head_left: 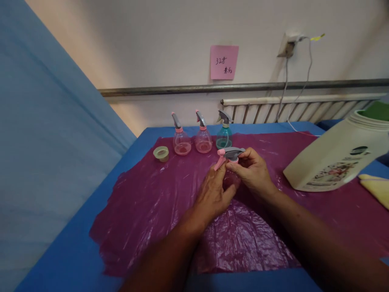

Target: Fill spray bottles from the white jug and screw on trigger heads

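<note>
Between my hands a clear pink spray bottle (231, 179) stands upright, its grey and pink trigger head (232, 153) on top. My left hand (214, 190) wraps round the body of the bottle. The fingers of my right hand (254, 169) pinch the pink collar just under the trigger head. Behind them, in a row, are two pink spray bottles (182, 144) and a teal spray bottle (224, 138), each with some liquid or tint low inside. A small translucent cup (161, 153) sits left of the row.
A large cream jug (331, 158) with a green item at its mouth stands tilted in view at the right, near a yellow cloth (377, 188). Purple plastic sheeting (152, 211) covers the blue table (75, 227). A blue curtain (54, 121) hangs at the left; a cord (285, 85) runs down the wall.
</note>
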`<state>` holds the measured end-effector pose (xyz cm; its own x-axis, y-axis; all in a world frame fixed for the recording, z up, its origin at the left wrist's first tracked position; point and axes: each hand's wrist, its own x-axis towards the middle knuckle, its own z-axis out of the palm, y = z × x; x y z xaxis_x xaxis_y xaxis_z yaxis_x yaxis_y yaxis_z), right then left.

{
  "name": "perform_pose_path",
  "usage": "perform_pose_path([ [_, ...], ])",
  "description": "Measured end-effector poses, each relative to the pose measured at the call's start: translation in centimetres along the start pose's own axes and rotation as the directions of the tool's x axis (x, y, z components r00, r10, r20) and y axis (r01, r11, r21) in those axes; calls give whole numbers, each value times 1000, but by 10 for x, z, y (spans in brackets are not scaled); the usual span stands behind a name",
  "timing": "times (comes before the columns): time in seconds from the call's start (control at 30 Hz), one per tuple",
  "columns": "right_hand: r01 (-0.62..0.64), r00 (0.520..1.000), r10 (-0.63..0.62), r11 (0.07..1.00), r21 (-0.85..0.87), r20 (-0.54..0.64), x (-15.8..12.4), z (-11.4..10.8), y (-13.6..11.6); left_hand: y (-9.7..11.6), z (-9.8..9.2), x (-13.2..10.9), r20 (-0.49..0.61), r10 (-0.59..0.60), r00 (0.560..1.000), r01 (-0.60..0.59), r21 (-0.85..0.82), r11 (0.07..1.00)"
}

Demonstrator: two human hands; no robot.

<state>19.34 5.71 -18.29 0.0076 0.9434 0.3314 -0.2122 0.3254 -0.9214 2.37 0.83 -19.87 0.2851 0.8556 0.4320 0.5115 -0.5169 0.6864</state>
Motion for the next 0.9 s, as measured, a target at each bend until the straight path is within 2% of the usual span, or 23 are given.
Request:
perform_pose_path([
  [0.2,12,997,-11,1000,-5,75,1,-9,-11,-1,1,0,-11,-23,1000,24,22,999],
  [0.3,-2,990,-9,997,78,138,4,-13,-18,0,-1,0,-6,-49,999,49,29,998],
  [0.4,-45,976,14,990,136,219,8,-15,-22,1,-2,1,5,-74,997,74,32,997],
  [0.5,-87,961,56,991,103,272,10,-17,-20,2,-2,1,9,-92,996,92,41,995],
  [0.73,-42,987,26,995,96,159,10,-13,-14,9,-4,0,13,-136,991,135,41,990],
  [0.9,-24,991,15,997,69,130,6,-4,-15,14,-5,-4,35,-92,995,92,13,996],
])
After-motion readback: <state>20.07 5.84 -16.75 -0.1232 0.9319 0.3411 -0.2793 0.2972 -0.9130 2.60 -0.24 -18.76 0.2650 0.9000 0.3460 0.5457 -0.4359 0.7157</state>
